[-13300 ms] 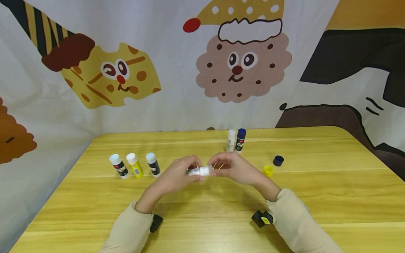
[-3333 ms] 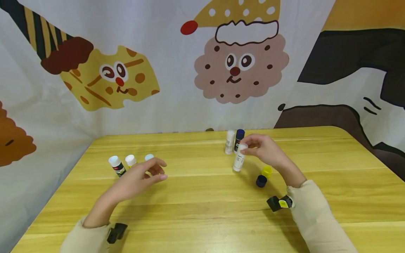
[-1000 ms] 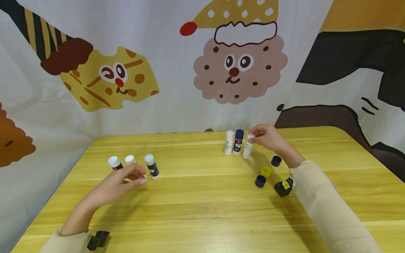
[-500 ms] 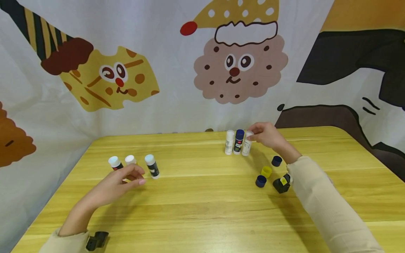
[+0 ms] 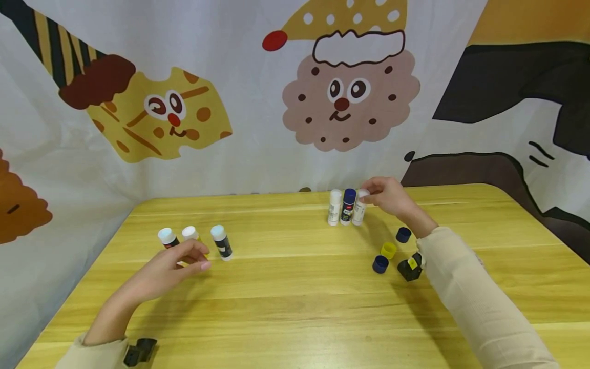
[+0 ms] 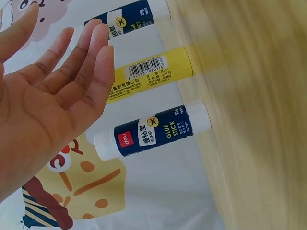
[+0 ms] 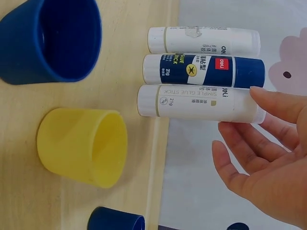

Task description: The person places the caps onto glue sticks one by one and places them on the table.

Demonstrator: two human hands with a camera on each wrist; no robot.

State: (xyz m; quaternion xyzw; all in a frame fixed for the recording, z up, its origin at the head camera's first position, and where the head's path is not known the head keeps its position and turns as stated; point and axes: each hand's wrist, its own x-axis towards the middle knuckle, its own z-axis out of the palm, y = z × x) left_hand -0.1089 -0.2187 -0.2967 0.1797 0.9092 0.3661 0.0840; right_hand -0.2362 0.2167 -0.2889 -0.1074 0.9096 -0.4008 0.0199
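A white glue stick (image 5: 358,214) stands upright at the right end of a row at the back, and my right hand (image 5: 389,197) pinches its cap between thumb and fingers. In the right wrist view it stands close against a navy glue stick (image 7: 204,70), with another white glue stick (image 7: 204,40) beyond. My left hand (image 5: 172,269) hovers at the left with loosely bent fingers and holds nothing. Behind it stand a yellow glue stick (image 6: 153,72) and two navy-labelled glue sticks with pale caps, one navy-labelled glue stick (image 5: 222,243) standing to its right.
Right of centre on the wooden table (image 5: 295,307) lie a yellow cap (image 5: 388,250) and two dark blue caps, a nearer blue cap (image 5: 380,264) and a farther blue cap (image 5: 403,234). A printed cloth (image 5: 258,128) hangs behind the table.
The white glue stick, earlier between both hands, has gone to the row's right end, lately sliding left against the navy one. My left hand has moved left. Another blue cap lies on the table.
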